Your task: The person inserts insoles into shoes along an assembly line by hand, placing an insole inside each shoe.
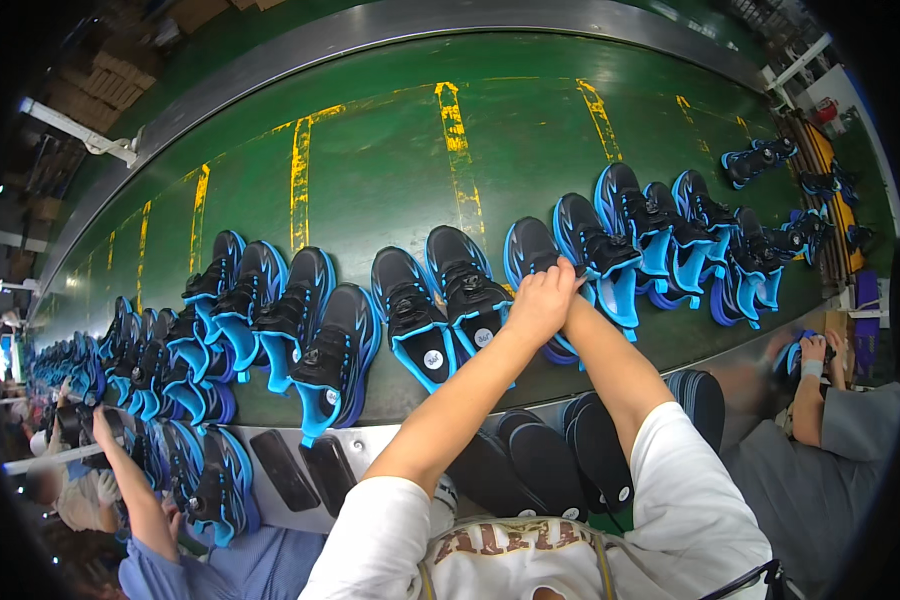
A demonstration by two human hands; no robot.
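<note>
My left hand [540,303] is closed over the opening of a black and blue sneaker [530,247], knuckles up. My right hand [576,297] meets it there, mostly hidden behind the left, so its fingers barely show. Whatever lies between the hands is covered. Just left of them stand two more sneakers, toes pointing away, one nearer [462,272] and one farther left [404,300], each with a round white sticker inside. Close on the right side is another sneaker [588,238] with a bright blue lining.
The green work surface [380,170] carries yellow stripes and long rows of sneakers on both sides. Stacked black insoles [532,455] lie along the metal edge before me, with two dark phone-like slabs [284,470] to their left. Co-workers sit left [220,572] and right [820,470].
</note>
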